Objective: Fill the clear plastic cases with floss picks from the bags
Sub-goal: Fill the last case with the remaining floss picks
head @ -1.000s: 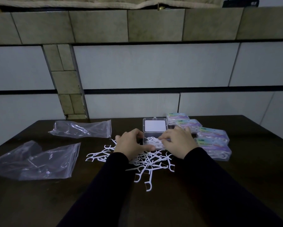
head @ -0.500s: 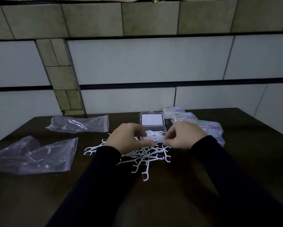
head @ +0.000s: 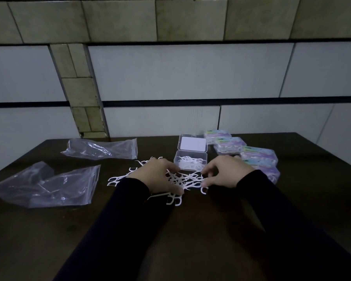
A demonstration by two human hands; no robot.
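Raking floss picks [head: 182, 179]: left hand [head: 160, 175], right hand [head: 225, 173], fingers seemingly pinching; open case [head: 191, 163] just beyond.

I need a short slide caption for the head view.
Both hands gather loose floss picks before an open, partly filled clear case.

Dark wood bench [head: 191, 240] fills lower half of frame, far edge against tiled wall. Left: two crumpled clear plastic bags, one upper left [head: 101, 149], bigger one [head: 49, 184] below it near left edge. Centre: loose pile of white floss picks [head: 182, 180] scattered flat on bench. Just behind pile: open clear case [head: 191, 163], lid flipped back, some picks inside. Right of it: row of closed filled cases [head: 258, 157], touching, running toward right.
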